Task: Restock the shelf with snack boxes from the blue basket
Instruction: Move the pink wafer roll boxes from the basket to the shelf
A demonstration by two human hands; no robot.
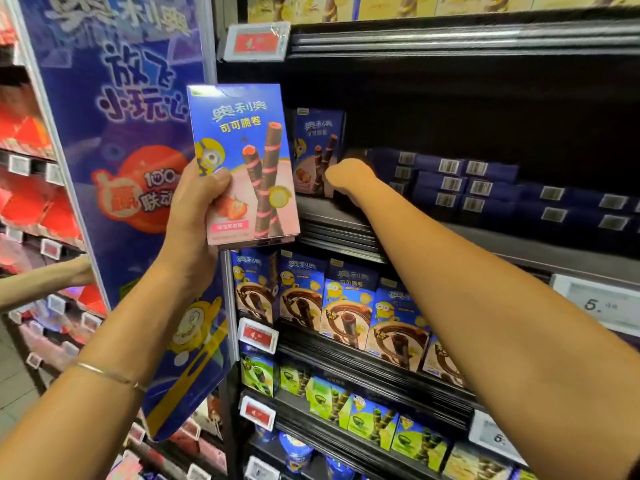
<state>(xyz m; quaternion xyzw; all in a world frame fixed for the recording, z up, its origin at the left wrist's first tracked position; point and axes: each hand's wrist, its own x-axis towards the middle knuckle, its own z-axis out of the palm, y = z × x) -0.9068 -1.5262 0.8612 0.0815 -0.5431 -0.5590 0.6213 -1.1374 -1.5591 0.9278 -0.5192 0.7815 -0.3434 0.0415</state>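
Left of the standing box [317, 150] on the shelf [332, 218], the left hand [194, 206] grips a strawberry snack box [242, 157] upright by its lower corner; it should slide in square beside that standing box, face out. Just right of it the right hand [349, 176] reaches in, fingers hidden, so its grip cannot be told. Farther right, flat stacked boxes [450, 181] crowd the dark ledge.

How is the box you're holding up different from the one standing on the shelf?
The held box is in the air, gripped at its lower left by the left hand; the shelf box stands on the shelf. The held box is brightly lit; the shelf box sits in shadow. The right hand reaches to the shelf box, not the held box. Both share the blue-and-pink strawberry design.
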